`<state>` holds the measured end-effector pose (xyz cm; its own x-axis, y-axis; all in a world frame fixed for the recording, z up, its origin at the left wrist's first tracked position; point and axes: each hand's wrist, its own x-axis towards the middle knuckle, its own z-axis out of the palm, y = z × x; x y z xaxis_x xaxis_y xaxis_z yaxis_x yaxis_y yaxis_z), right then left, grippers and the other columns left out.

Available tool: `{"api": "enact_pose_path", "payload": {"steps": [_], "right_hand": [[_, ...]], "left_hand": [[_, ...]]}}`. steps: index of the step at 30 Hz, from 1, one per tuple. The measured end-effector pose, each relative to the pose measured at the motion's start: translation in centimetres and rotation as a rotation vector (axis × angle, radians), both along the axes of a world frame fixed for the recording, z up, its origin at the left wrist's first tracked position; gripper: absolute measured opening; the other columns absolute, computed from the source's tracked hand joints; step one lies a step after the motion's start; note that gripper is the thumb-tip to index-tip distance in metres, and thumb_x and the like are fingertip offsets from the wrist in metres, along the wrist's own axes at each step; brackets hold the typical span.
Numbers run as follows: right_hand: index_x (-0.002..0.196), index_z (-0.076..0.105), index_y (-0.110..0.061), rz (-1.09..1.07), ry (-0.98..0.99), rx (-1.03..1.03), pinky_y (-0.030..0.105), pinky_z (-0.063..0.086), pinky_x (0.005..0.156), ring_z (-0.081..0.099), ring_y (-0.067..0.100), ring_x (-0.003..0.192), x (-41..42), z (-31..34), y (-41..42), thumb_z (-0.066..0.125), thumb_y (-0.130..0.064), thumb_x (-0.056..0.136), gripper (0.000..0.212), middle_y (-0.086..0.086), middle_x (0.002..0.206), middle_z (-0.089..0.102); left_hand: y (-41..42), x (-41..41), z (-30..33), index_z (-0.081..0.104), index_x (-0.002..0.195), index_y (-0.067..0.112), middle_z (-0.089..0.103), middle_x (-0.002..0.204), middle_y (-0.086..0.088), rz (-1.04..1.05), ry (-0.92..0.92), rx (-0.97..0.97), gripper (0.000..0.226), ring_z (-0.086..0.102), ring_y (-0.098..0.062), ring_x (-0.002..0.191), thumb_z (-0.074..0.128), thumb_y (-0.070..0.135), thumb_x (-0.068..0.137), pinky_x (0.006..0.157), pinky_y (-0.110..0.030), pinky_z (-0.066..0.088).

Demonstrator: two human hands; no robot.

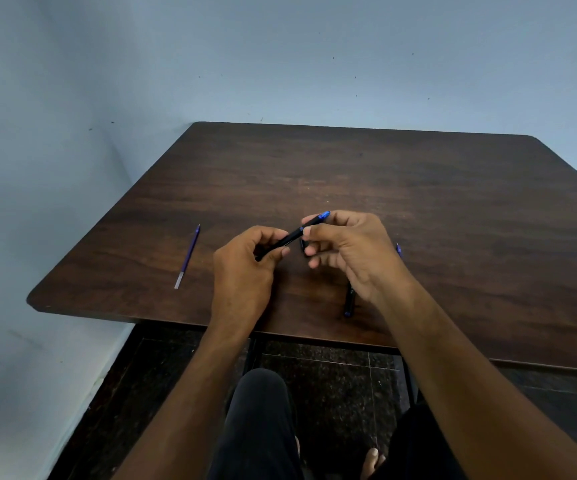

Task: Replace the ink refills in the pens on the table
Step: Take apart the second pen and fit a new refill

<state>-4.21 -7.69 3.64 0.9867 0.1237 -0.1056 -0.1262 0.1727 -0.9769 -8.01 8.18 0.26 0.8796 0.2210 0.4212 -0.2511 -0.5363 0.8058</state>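
Observation:
A black pen (292, 236) with a blue end is held slanted above the dark wooden table (418, 188). My left hand (245, 268) grips its lower end. My right hand (347, 251) pinches its upper part near the blue end, and a small dark piece shows under those fingers. A loose purple refill (187, 258) lies on the table to the left of my hands. A second black pen (348, 303) lies partly under my right wrist. A blue tip of another refill (398, 249) pokes out behind my right hand; the rest is hidden.
The table's near edge (176, 318) runs just under my wrists. A pale blue wall (280, 64) stands behind and to the left. Below the table are a dark tiled floor (335, 382), my knee (263, 403) and bare toes (372, 460).

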Motion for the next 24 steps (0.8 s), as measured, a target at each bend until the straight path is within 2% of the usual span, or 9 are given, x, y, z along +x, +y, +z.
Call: {"api": "enact_pose_path", "payload": {"steps": [2, 5, 10, 13, 16, 20, 24], "right_hand": [[0.086, 0.075, 0.002, -0.020, -0.017, -0.013, 0.029, 0.055, 0.049, 0.063, 0.019, 0.055, 0.13, -0.29, 0.05, 0.077, 0.003, 0.083, 0.004, 0.010, 0.066, 0.071], [0.082, 0.073, 0.000, -0.048, -0.049, -0.098, 0.031, 0.056, 0.050, 0.064, 0.019, 0.056, 0.16, -0.56, 0.19, 0.083, -0.013, 0.082, 0.017, 0.008, 0.065, 0.070], [0.081, 0.070, -0.006, -0.067, -0.095, -0.240, 0.031, 0.057, 0.051, 0.065, 0.017, 0.055, 0.08, -0.71, 0.62, 0.084, -0.033, 0.082, 0.031, 0.004, 0.064, 0.070], [0.100, 0.071, -0.004, -0.004, -0.025, -0.099, 0.035, 0.059, 0.059, 0.068, 0.020, 0.062, -0.03, -0.53, 0.45, 0.083, -0.017, 0.083, 0.024, 0.010, 0.078, 0.073], [0.098, 0.075, 0.001, -0.009, -0.016, -0.020, 0.036, 0.059, 0.062, 0.069, 0.022, 0.064, -0.06, -0.62, 0.27, 0.076, -0.001, 0.086, 0.012, 0.014, 0.077, 0.073], [0.092, 0.073, 0.007, -0.046, -0.042, -0.065, 0.034, 0.061, 0.058, 0.067, 0.023, 0.063, -0.06, -0.66, 0.33, 0.082, -0.010, 0.084, 0.021, 0.017, 0.075, 0.072], [0.085, 0.073, 0.001, -0.061, -0.086, -0.212, 0.030, 0.058, 0.052, 0.066, 0.018, 0.057, -0.04, -0.56, 0.57, 0.083, -0.027, 0.084, 0.029, 0.009, 0.069, 0.073]], "left_hand": [[-0.01, -0.04, 0.02, 0.071, 0.102, 0.031, 0.064, 0.088, 0.028, -0.005, -0.006, 0.011, 0.027, 0.059, 0.023, 0.090, 0.078, 0.011, 0.085, 0.076, 0.003, 0.040], [0.02, -0.11, 0.07, 0.069, 0.102, 0.033, 0.063, 0.088, 0.029, -0.007, -0.006, 0.015, 0.029, 0.058, 0.024, 0.091, 0.078, 0.011, 0.085, 0.076, 0.004, 0.040], [-0.04, -0.17, 0.05, 0.068, 0.101, 0.033, 0.064, 0.088, 0.028, -0.006, -0.007, 0.009, 0.029, 0.058, 0.024, 0.090, 0.077, 0.010, 0.086, 0.076, 0.005, 0.039], [0.00, -0.22, 0.05, 0.069, 0.101, 0.033, 0.065, 0.088, 0.028, -0.014, -0.009, 0.001, 0.028, 0.059, 0.024, 0.090, 0.077, 0.010, 0.086, 0.076, 0.005, 0.039], [-0.07, -0.18, 0.06, 0.069, 0.103, 0.032, 0.064, 0.088, 0.029, -0.020, -0.007, 0.011, 0.029, 0.058, 0.024, 0.090, 0.077, 0.010, 0.086, 0.077, 0.005, 0.039], [-0.13, -0.22, 0.09, 0.069, 0.102, 0.032, 0.064, 0.088, 0.029, -0.019, -0.019, 0.012, 0.030, 0.059, 0.024, 0.091, 0.078, 0.009, 0.085, 0.077, 0.005, 0.040], [-0.06, -0.21, 0.06, 0.070, 0.103, 0.031, 0.063, 0.089, 0.030, -0.011, -0.008, 0.013, 0.029, 0.057, 0.027, 0.091, 0.078, 0.009, 0.085, 0.077, 0.006, 0.038]]}}
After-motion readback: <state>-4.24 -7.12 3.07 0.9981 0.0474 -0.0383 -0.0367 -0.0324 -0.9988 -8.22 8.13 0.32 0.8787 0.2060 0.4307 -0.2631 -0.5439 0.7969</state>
